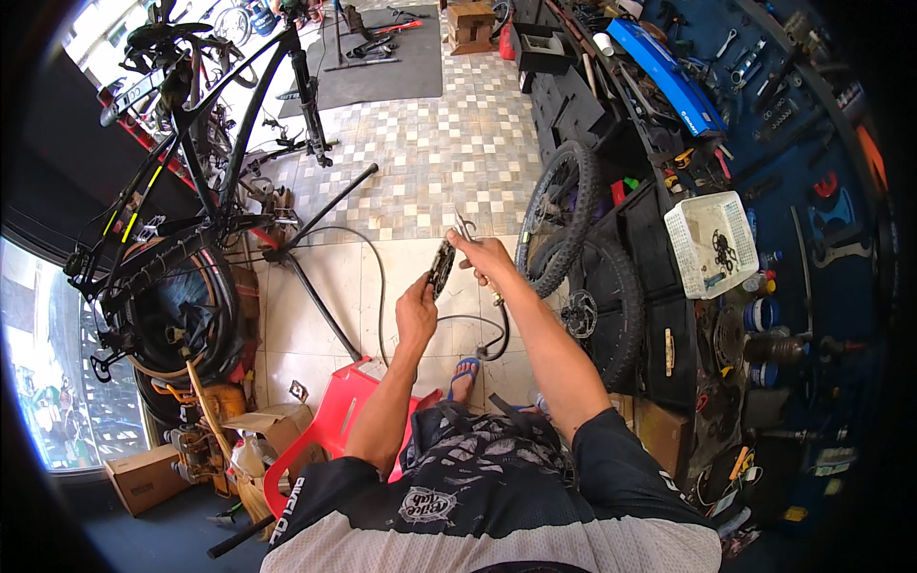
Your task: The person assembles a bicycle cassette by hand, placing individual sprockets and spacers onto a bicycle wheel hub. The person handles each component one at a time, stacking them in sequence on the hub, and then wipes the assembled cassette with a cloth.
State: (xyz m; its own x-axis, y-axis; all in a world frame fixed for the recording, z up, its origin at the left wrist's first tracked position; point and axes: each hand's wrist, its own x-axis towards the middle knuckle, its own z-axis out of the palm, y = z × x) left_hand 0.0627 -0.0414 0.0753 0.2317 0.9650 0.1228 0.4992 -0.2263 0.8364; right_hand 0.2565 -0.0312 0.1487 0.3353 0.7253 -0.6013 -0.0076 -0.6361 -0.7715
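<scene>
My left hand (416, 313) grips the lower edge of a dark bicycle sprocket (441, 270), seen nearly edge-on, so I cannot tell whether it is one ring or a stack. Closed around a silver air blow gun (464, 226) is my right hand (485, 258), just right of the sprocket's upper end. The gun's thin nozzle points up and away. From beneath that hand a black air hose (504, 329) hangs by a brass-coloured fitting and curls toward the floor. Both hands are held in front of me above the tiles.
At left a black bicycle frame (244, 119) hangs on a repair stand (330, 210). A red plastic chair (336, 420) stands by my left arm. To the right are mountain-bike wheels (565, 220), a workbench with a white basket (683, 224), and a tool wall (821, 115).
</scene>
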